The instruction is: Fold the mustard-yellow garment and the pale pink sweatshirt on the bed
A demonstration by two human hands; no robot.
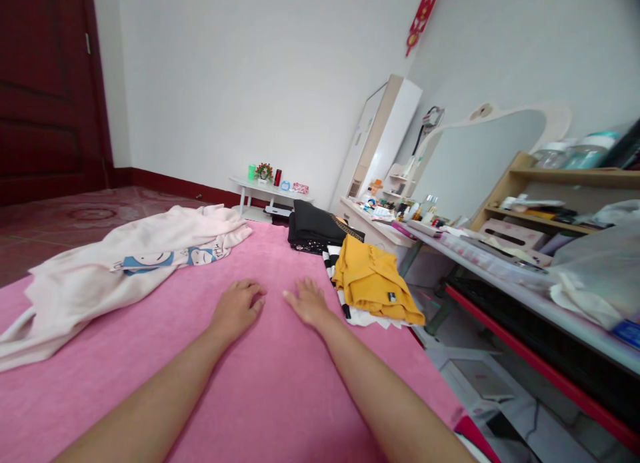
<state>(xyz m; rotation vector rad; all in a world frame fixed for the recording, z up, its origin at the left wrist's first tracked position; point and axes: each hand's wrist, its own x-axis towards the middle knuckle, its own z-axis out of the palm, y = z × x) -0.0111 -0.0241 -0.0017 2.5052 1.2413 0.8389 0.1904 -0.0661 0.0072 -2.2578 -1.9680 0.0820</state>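
2 hands, left hand (237, 308) and right hand (306, 303), lie palm-down on the pink blanket (280, 390), fingers loose and holding nothing, seemingly smoothing it. Cream shirt (125, 270) lies beyond the left fingers, a stretch away; yellow top (375, 280) sits to their right.

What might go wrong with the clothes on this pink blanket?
The yellow shirt lies at the right edge of the pink blanket, so it might slip off. The left hand and right hand rest on the blanket; pulling it could perhaps drag the cream garment along.
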